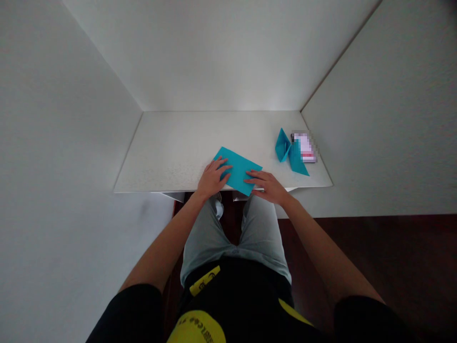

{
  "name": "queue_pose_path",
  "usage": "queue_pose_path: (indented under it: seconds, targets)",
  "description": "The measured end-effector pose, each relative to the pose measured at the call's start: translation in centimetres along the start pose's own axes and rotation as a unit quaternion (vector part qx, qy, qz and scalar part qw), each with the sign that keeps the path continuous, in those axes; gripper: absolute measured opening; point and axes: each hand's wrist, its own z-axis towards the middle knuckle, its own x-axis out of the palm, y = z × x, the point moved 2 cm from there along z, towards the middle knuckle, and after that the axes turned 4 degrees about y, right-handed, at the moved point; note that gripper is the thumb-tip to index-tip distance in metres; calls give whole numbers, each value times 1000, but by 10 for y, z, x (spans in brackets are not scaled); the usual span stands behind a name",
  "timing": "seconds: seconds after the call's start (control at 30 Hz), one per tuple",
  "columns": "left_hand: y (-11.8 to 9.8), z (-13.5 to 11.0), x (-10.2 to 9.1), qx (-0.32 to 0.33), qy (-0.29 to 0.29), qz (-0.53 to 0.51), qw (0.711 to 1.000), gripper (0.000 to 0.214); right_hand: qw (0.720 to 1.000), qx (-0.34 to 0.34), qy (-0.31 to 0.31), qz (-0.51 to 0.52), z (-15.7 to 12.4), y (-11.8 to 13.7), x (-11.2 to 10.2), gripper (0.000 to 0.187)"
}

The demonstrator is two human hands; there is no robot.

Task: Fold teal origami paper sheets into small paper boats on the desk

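Observation:
A blue sheet of paper point(238, 170) lies slanted at the front edge of the white shelf, one corner sticking out past the edge. My left hand point(213, 177) rests on its left end with the fingers spread. On its right end lies my right hand point(267, 185), fingers stretched out and apart over the paper. Whether the sheet is folded double cannot be made out.
Folded blue paper pieces point(283, 146) stand at the right of the white shelf point(171, 143). Beside them lies a blurred-out, flat object point(307, 148) with a pale face. Walls enclose the shelf at the back and both sides.

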Motion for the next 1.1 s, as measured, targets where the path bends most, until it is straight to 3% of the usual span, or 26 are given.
queue_pose_path:
  seconds: [0.13,0.27,0.33,0.5,0.57,0.67,0.77,0.83,0.9,0.97,1.1]
  targets:
    - [-5,-5,-6,38,5,-22,999,30,998,41,-25,-42,-10,10,6,47]
    - [-10,-10,-7,124,43,-39,991,58,994,83,-54,-55,-12,13,7,52]
    - [-8,-11,-4,144,56,-35,987,60,992,97,-62,-58,-12,14,8,48]
    - [-9,-11,1,134,63,-39,988,27,989,117,-87,-18,-10,25,-1,24]
    - [-15,-9,-8,101,51,-59,992,21,983,137,-117,31,-6,31,-13,27]
    - [-24,3,-38,27,5,-125,992,31,955,188,-179,142,6,30,-36,39]
    - [-29,25,-71,-17,-32,-165,986,40,914,222,-220,258,23,15,-49,46]
    - [-28,39,-82,-40,-50,-120,991,42,898,228,-234,296,33,0,-47,46]
    - [-27,46,-77,-59,-61,-36,996,46,897,233,-247,282,40,-14,-38,43]
    - [-26,44,-59,-58,-47,41,996,49,914,239,-244,217,43,-23,-26,36]
    - [-28,24,-6,8,60,60,996,47,960,211,-180,47,40,-26,-9,31]
